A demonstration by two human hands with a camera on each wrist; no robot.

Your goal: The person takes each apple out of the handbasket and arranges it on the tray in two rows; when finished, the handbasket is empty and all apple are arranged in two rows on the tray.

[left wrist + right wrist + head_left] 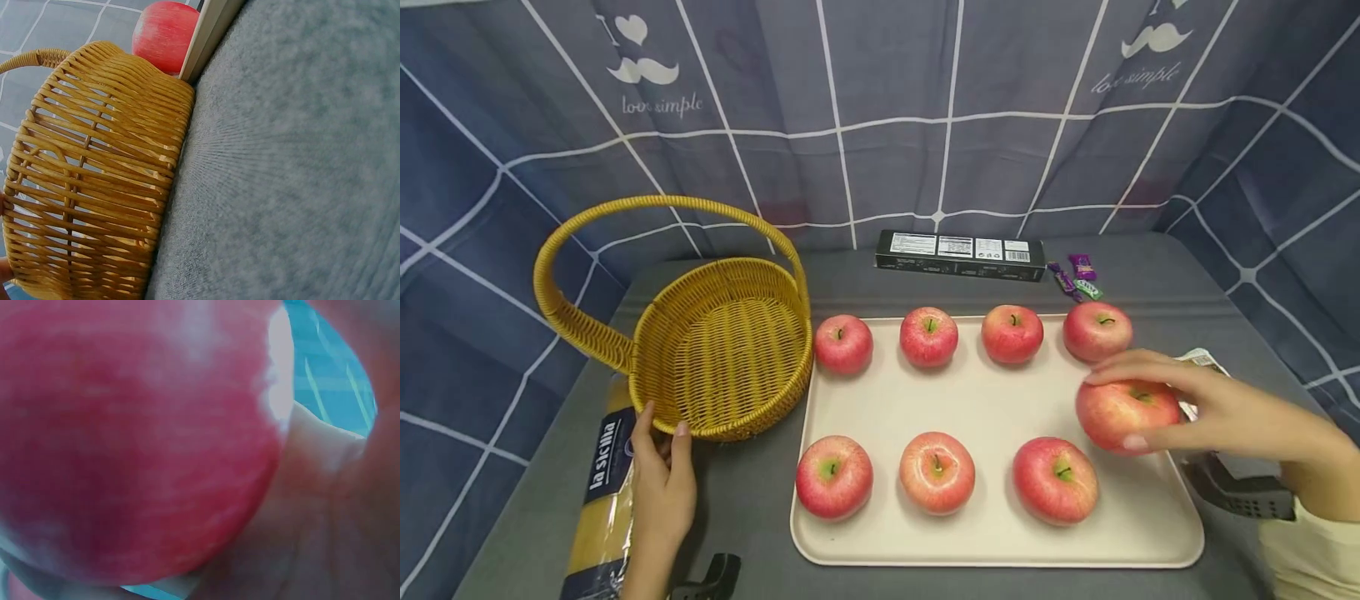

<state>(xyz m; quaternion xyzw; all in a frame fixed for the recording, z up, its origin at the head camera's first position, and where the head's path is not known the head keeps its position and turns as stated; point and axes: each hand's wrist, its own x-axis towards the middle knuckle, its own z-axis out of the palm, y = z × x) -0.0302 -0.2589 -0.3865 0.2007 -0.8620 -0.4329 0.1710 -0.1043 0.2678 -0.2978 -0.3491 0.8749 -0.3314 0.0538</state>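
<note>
A red apple (1126, 415) is in my right hand (1206, 408), fingers over its far side and thumb on its near side. It hangs over the right part of the cream tray (992, 546). In the right wrist view the apple (137, 444) fills much of the picture against the palm. My left hand (662, 492) grips the near rim of the yellow wicker basket (730, 350), with index finger and thumb on the rim. From the left wrist, the basket's woven side (94, 169) shows, with fingertips at the left edge. Inside, the basket holds nothing.
Several apples (928, 337) line the tray's back edge; three apples (937, 472) sit along its front. Behind the tray lie a black box (958, 256) and small wrapped candies (1082, 267). A pasta packet (598, 517) lies beside the left hand. Checked cloth (895, 83) hangs behind.
</note>
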